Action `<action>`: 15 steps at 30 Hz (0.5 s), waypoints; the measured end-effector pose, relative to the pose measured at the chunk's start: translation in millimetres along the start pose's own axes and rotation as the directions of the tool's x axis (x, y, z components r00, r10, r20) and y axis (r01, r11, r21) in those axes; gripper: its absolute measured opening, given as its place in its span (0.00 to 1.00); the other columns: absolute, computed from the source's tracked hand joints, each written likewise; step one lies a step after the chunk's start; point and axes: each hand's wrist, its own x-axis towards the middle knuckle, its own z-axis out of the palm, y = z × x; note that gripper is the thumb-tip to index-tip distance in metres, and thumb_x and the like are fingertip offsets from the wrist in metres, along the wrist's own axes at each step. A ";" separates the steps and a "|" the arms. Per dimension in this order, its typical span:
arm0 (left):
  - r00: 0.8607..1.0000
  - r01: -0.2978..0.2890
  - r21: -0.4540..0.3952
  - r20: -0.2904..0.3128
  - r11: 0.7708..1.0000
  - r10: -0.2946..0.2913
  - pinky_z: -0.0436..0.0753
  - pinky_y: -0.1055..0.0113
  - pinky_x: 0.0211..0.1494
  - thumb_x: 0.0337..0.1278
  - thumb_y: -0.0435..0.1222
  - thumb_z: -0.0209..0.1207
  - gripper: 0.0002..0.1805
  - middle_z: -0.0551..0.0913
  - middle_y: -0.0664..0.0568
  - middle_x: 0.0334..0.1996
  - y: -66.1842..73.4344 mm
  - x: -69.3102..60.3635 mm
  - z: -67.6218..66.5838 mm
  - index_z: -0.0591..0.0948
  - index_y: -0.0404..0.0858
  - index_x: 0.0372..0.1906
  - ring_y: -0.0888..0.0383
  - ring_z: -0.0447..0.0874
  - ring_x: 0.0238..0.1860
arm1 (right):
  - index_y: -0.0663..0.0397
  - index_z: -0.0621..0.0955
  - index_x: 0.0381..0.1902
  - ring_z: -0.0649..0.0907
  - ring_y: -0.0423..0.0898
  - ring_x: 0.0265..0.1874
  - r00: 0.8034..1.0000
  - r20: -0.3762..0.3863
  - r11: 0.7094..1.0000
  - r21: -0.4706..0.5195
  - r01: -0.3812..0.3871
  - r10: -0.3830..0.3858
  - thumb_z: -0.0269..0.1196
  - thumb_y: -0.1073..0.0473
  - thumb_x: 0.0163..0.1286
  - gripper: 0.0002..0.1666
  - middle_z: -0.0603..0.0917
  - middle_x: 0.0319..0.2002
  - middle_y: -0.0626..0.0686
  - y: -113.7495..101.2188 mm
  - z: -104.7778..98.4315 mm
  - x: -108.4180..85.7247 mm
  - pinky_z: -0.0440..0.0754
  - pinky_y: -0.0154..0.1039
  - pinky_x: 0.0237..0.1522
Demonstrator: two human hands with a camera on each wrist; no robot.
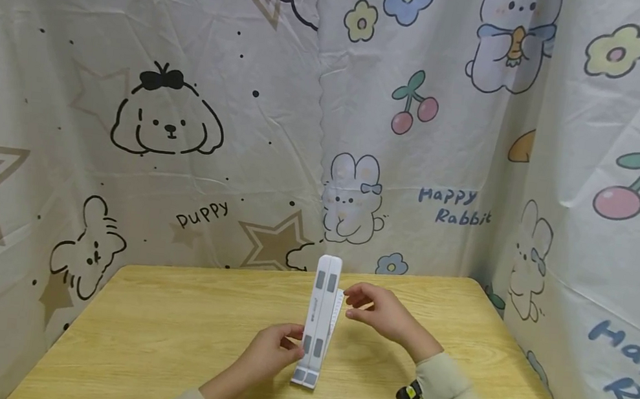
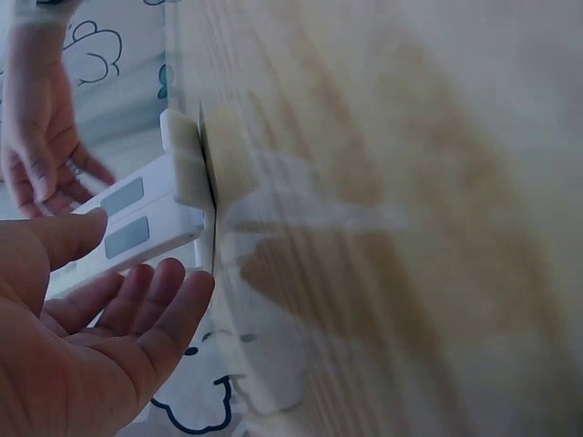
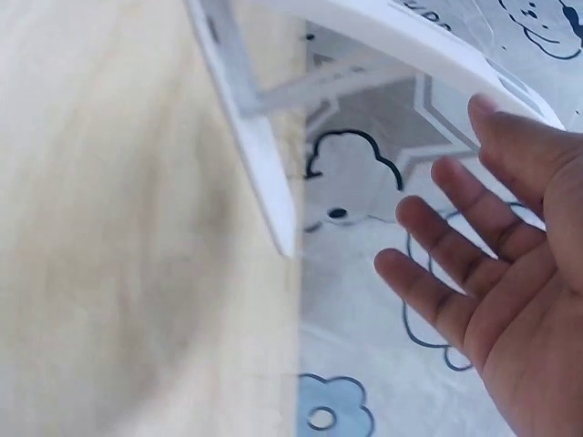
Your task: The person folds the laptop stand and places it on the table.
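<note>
My left hand [image 1: 273, 349] is loosely open beside the white folding laptop stand [image 1: 322, 317], which stands up on the wooden table [image 1: 185, 315]. My right hand [image 1: 385, 314], open too, is by its back. I can't tell if either touches.

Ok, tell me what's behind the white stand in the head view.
Behind the white stand, its thin rear rail shows at right, then wooden table and printed cloth. The rest is covered by the stand's front.
</note>
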 end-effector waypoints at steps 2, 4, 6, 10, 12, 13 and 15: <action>1.000 -0.005 0.013 0.017 1.000 0.005 0.87 0.66 0.43 0.62 0.33 0.69 0.24 0.85 0.44 0.53 -0.2 -4.2 0.3 0.80 0.30 0.62 0.53 0.85 0.46 | 0.52 0.81 0.60 0.84 0.49 0.52 1.000 0.017 1.000 0.003 0.019 -0.019 0.70 0.52 0.69 0.24 0.86 0.52 0.51 -2.5 -11.6 6.4 0.84 0.48 0.55; 1.000 -0.005 0.035 0.027 0.999 0.004 0.87 0.65 0.44 0.62 0.33 0.69 0.24 0.85 0.43 0.54 -0.6 -8.7 1.0 0.80 0.30 0.62 0.52 0.85 0.47 | 0.52 0.80 0.63 0.83 0.50 0.55 0.999 0.026 0.999 0.018 0.038 -0.038 0.70 0.52 0.69 0.27 0.85 0.55 0.52 -6.0 -21.9 13.2 0.83 0.49 0.58; 0.999 -0.015 0.049 0.031 0.999 0.014 0.87 0.63 0.44 0.61 0.33 0.69 0.25 0.84 0.41 0.54 -0.7 -13.1 2.1 0.80 0.29 0.61 0.51 0.85 0.47 | 0.53 0.78 0.65 0.82 0.52 0.57 0.998 0.031 0.998 0.043 0.056 -0.057 0.71 0.53 0.69 0.29 0.84 0.58 0.54 -10.7 -31.2 20.2 0.82 0.50 0.59; 0.999 -0.005 0.066 0.035 0.998 0.003 0.87 0.62 0.45 0.55 0.31 0.72 0.30 0.84 0.41 0.52 -0.5 -19.4 5.0 0.78 0.28 0.63 0.50 0.84 0.47 | 0.49 0.77 0.68 0.80 0.55 0.61 0.995 0.045 0.994 0.069 0.088 -0.091 0.71 0.56 0.69 0.30 0.81 0.63 0.54 -20.5 -45.6 33.9 0.82 0.51 0.61; 0.999 -0.005 0.078 0.040 0.997 0.002 0.87 0.60 0.46 0.51 0.30 0.74 0.34 0.85 0.42 0.51 0.6 -21.4 6.3 0.77 0.27 0.65 0.50 0.84 0.46 | 0.47 0.77 0.69 0.79 0.55 0.63 0.993 0.056 0.993 0.065 0.103 -0.107 0.70 0.57 0.69 0.31 0.80 0.65 0.52 -23.9 -50.3 40.5 0.81 0.53 0.62; 0.999 -0.004 0.085 0.044 0.996 0.000 0.87 0.60 0.46 0.49 0.30 0.75 0.36 0.85 0.43 0.50 1.2 -22.1 7.1 0.76 0.27 0.66 0.50 0.84 0.46 | 0.46 0.77 0.69 0.78 0.54 0.64 0.992 0.065 0.992 0.059 0.107 -0.111 0.70 0.57 0.69 0.31 0.79 0.66 0.51 -25.5 -52.1 43.5 0.80 0.53 0.63; 0.999 -0.007 0.107 0.049 0.994 0.002 0.86 0.60 0.47 0.45 0.29 0.76 0.41 0.85 0.45 0.48 2.3 -23.4 8.4 0.74 0.27 0.68 0.51 0.83 0.45 | 0.45 0.76 0.70 0.77 0.55 0.66 0.988 0.084 0.991 0.055 0.125 -0.129 0.70 0.57 0.70 0.31 0.78 0.68 0.49 -28.3 -54.6 48.9 0.77 0.56 0.66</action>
